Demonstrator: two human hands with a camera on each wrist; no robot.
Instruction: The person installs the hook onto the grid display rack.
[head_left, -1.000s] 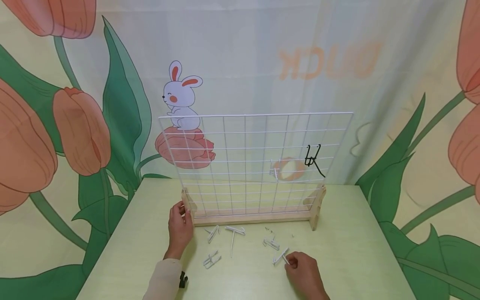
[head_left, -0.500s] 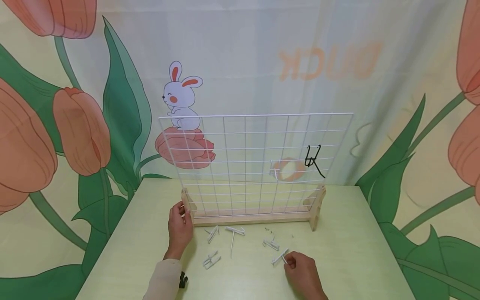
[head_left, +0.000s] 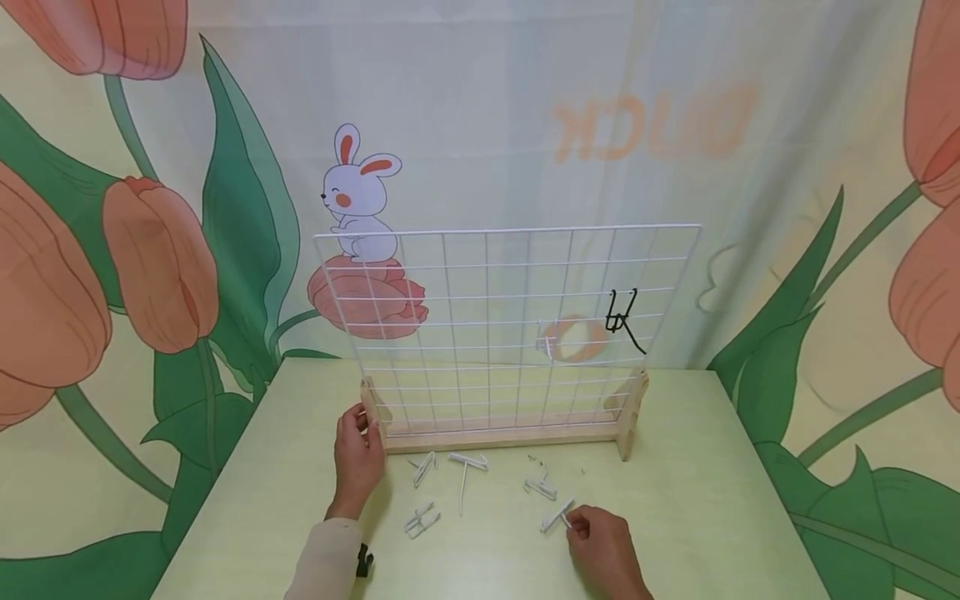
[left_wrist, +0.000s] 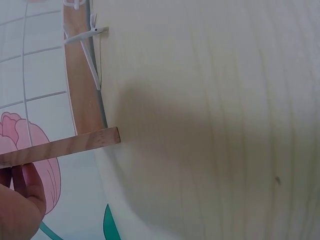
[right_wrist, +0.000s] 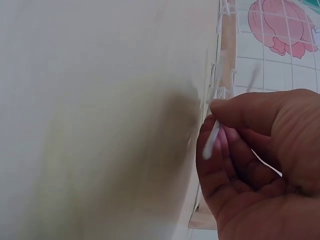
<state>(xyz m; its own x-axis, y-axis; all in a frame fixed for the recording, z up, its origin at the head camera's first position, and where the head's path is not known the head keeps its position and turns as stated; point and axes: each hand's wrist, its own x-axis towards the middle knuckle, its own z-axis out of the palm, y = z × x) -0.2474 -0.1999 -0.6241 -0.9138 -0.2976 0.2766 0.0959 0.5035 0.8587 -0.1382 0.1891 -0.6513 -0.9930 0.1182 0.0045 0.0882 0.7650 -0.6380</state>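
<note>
While my left hand (head_left: 358, 457) holds the pale wooden stand (head_left: 502, 441) by one end, my right hand (head_left: 606, 548) pinches a white T-shaped wire hook (head_left: 557, 517) at or just above the yellow-green worktop (head_left: 480, 567), before the white wire grid (head_left: 507, 230); barely anything has shifted this past second, so it remains off the grid.

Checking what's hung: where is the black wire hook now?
In the head view, the black wire hook hangs on the right part of the white wire grid panel, above its right wooden foot and right of a small white hook.
</note>
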